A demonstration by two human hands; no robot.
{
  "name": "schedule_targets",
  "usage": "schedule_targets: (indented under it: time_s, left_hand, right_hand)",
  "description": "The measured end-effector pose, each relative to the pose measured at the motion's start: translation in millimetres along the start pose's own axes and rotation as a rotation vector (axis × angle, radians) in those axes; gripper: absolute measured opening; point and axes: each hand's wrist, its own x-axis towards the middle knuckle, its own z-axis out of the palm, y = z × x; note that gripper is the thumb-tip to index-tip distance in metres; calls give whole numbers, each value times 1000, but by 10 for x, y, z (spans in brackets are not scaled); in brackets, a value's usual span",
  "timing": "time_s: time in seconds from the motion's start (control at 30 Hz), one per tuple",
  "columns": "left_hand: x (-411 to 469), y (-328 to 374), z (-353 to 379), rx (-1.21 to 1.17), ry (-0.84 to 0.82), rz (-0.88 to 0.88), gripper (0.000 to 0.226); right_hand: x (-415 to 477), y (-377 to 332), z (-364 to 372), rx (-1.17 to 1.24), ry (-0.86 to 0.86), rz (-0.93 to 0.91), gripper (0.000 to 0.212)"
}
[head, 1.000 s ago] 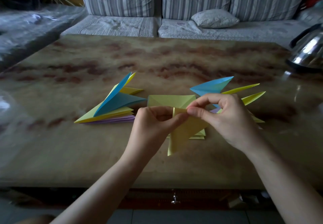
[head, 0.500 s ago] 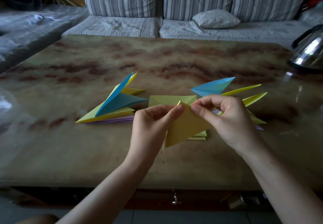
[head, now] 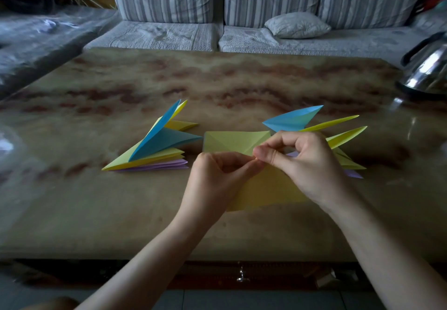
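A: Where's the pale yellow paper sheet (head: 266, 189) rn?

B: Spread below & between both hands. Its top corner is caught at the fingertips. Can't tell if its lower edge rests on the table. The left hand (head: 217, 179) has thumb + forefinger closed on that corner. The right hand (head: 309, 164) pinches the same spot from the other side, tips touching.

A: How far along?

B: Early-to-mid on this sheet, I'd say. Corners are being matched, crease prob. not pressed yet. Already done:
- a fanned stack of folded blue, yellow and purple paper triangles (head: 154, 150), well out to the left of the left hand
- a second cluster of folded blue and yellow paper points (head: 292, 120), just behind the right hand

Still to do: a flat creased yellow-green paper square (head: 232, 141) just beyond the fingertips, not folded up yet. Can't tell if more sheets lie under it.

A: Vs. half a sec ago?

B: Then the sheet stood tilted, w/ a corner poking up above the fingers. Now it sits lower & spreads wide under both palms, and the fingertips have come together. 1 s ago it hung as a narrower flap below the hands. Both piles & the square haven't moved.

A: Around that?

B: Brown-veined marble tabletop (head: 96, 213) under the hands. Shiny steel kettle (head: 428, 73) far off to the right of the right hand.
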Motion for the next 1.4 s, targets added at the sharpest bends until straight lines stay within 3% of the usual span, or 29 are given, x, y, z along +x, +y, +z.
schedule_targets:
  time_s: [0.17,0.37,0.57,0.77,1.2,1.4]
  left_hand:
    - [-4,21,29,45,8,-1,6]
    - [-5,5,-6,-39,-61,-134,11]
    - [17,1,-41,-8,21,-75,10]
    - [15,22,-51,0,-34,-102,13]
    - [121,-4,-185,52,-189,-223,8]
    - [124,47,-297,-17,-364,-230,12]
  right_hand:
    - [-34,-8,61,-109,99,44,12]
    - [-47,-5,44,-130,128,71,12]
    - [-24,-3,1,144,1,136,32]
    - [-17,30,-23,112,25,127,3]
    - [28,113,-74,41,158,189,5]
    - [63,152,-112,6,216,232,5]
